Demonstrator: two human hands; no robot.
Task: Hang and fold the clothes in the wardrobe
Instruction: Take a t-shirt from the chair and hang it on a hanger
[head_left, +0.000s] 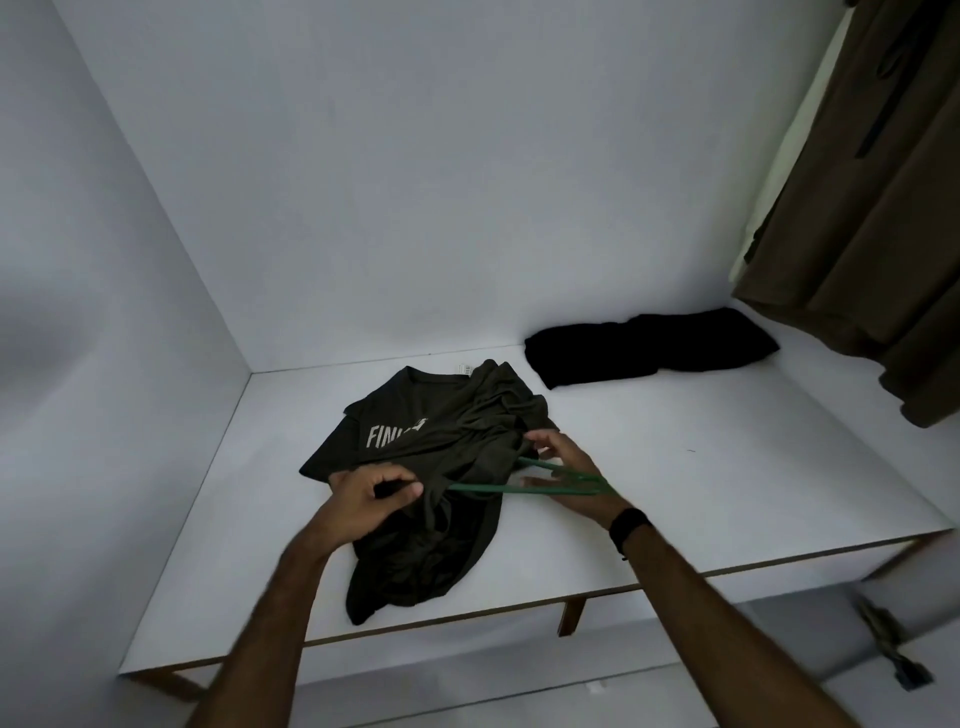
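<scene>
A dark olive T-shirt (441, 457) with pale lettering lies crumpled on the white wardrobe shelf (701, 467). A green hanger (498, 488) pokes out of the shirt toward the right, one end buried in the cloth. My left hand (371, 491) pinches the shirt's fabric where the hanger goes in. My right hand (566, 475) grips the hanger's outer end, fingers curled around the green bars. A black band sits on my right wrist.
A folded black garment (649, 348) lies at the back right of the shelf. Brown clothes (872, 208) hang at the upper right, reaching down near the shelf. White walls close the left and back. The shelf's front edge runs across below my arms.
</scene>
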